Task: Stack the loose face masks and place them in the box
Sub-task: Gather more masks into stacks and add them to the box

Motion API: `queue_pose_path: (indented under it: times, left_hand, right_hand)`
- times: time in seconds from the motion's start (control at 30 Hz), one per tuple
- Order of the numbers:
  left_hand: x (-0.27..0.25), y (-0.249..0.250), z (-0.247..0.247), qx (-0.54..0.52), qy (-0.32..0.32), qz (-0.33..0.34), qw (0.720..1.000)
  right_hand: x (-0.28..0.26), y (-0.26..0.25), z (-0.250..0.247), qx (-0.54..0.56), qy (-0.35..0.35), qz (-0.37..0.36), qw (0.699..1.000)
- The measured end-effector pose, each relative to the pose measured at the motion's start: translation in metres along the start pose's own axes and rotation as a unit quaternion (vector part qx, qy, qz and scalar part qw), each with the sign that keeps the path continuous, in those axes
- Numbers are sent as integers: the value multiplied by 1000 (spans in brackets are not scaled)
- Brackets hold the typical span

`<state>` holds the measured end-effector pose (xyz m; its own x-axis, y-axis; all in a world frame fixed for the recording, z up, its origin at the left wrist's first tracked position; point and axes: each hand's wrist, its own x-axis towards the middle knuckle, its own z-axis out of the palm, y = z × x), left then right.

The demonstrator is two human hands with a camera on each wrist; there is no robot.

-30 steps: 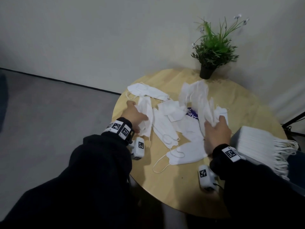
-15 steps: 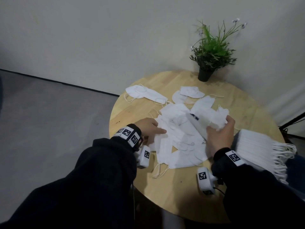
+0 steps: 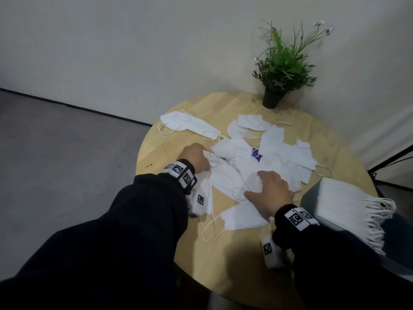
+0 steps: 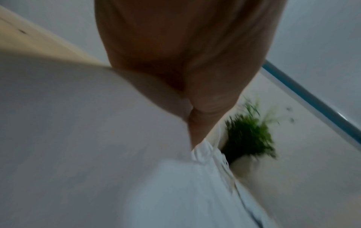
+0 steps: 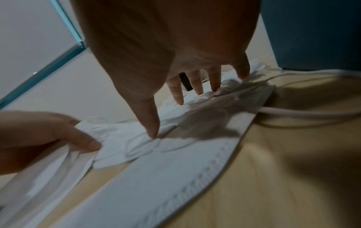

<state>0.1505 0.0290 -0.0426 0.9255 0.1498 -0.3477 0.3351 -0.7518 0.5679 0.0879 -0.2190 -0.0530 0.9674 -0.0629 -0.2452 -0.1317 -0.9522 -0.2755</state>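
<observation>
Several loose white face masks (image 3: 234, 175) lie in a heap in the middle of the round wooden table (image 3: 234, 260). My right hand (image 3: 268, 191) lies on the heap with spread, straight fingers (image 5: 177, 94) pressing on the masks (image 5: 175, 162). At the heap's left edge, my left hand (image 3: 196, 156) pinches one mask (image 5: 109, 135) between thumb (image 5: 82, 138) and fingers. The left wrist view is blurred and shows only palm and white mask (image 4: 97, 123). A grey-blue box (image 3: 309, 199) at the right table edge holds a neat stack of masks (image 3: 348, 198), ear loops hanging out.
A potted green plant (image 3: 281, 70) stands at the back of the table near the wall. A single mask (image 3: 185, 124) lies apart at the back left, another pair (image 3: 248, 124) at the back. A blue-printed piece (image 3: 256, 153) shows among the masks. Bare wood lies at the front.
My right hand held a bunch of masks up, lowered it onto the heap, and now rests flat on top. The left hand shifted slightly and still holds a mask at the left edge.
</observation>
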Motion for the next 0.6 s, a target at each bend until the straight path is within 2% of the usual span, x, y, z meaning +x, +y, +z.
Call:
queue_pose_path:
  times: [0.13, 0.23, 0.3, 0.37, 0.4, 0.43, 0.47, 0.5, 0.53, 0.6]
  left_hand:
    - [10, -17, -26, -29, -31, -32, 999]
    - [7, -20, -36, 77, -35, -39, 996]
    - [2, -17, -36, 177, 30, -24, 983]
    - [-5, -2, -31, 222, 115, 63, 966]
    - [-5, 8, -24, 217, 143, 130, 957]
    - [-5, 20, -15, 192, 142, 197, 951]
    - [-5, 32, -5, 147, 104, 249, 951]
    - [-4, 42, 7, 116, 46, 279, 952]
    - [-3, 49, 19, 111, -5, 289, 951]
    - [1, 56, 38, 162, -45, 277, 946]
  right_hand:
    - [9, -2, -7, 47, 20, 40, 998]
    - [21, -8, -25, 163, 82, 77, 980]
    - [32, -10, -45, 221, 124, 95, 963]
    - [41, -12, -64, 217, 182, 81, 956]
    - [44, -13, -72, 164, 213, 67, 961]
    - [45, -14, -77, 91, 234, 50, 967]
    - [44, -17, -79, 31, 233, 24, 972]
    - [45, -20, -76, 0, 200, -5, 980]
    - [45, -24, -71, -11, 138, -27, 990]
    - [44, -28, -52, -48, -24, -26, 998]
